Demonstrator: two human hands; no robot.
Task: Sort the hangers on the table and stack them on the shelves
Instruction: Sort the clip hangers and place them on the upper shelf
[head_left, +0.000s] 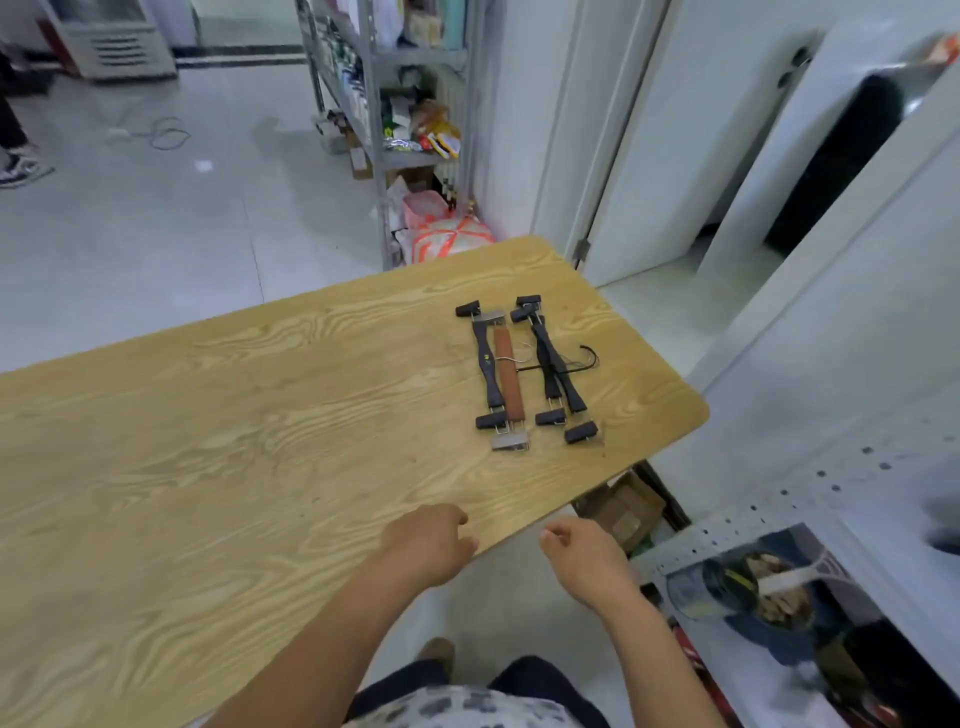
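Observation:
Several clip hangers lie side by side near the right end of the wooden table (208, 415). Among them are a black hanger (487, 371), a brown hanger (507, 382) with metal clips, and two crossed black hangers (556, 371) with wire hooks. My left hand (428, 543) hovers over the table's near edge with loosely curled fingers, holding nothing. My right hand (584, 558) hangs just off that edge, also loosely curled and empty. Both hands are well short of the hangers.
A white perforated shelf unit (779, 519) stands at the right, with items on its lower shelf (763, 587). A metal rack (384, 104) full of goods stands beyond the table. A cardboard box (626, 506) sits under the table's corner. White doors are at the back right.

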